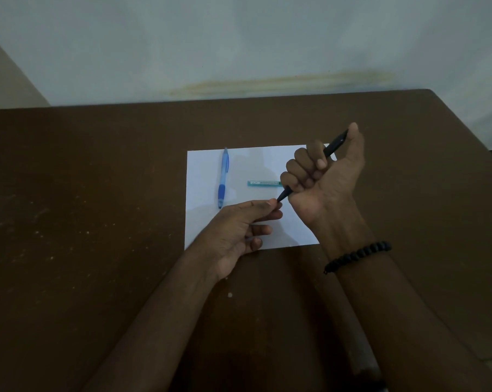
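My right hand point(321, 176) grips a black pen or mechanical pencil point(335, 145) in a fist, thumb on its upper end, tip pointing down-left. My left hand point(239, 236) lies palm up under it, thumb and forefinger pinched together at the black tip point(281, 197); whether they hold something small there is too fine to see. Both hands hover over a white sheet of paper point(205, 222). A blue pen point(223, 179) lies lengthwise on the sheet's left part. A small teal tube point(263, 183) lies across the sheet's middle, partly hidden behind my right fist.
The paper lies on a brown table point(83, 207) with pale specks and scuffs. A pale wall point(239, 46) rises right behind the table's far edge. A black bead bracelet point(358, 254) circles my right wrist.
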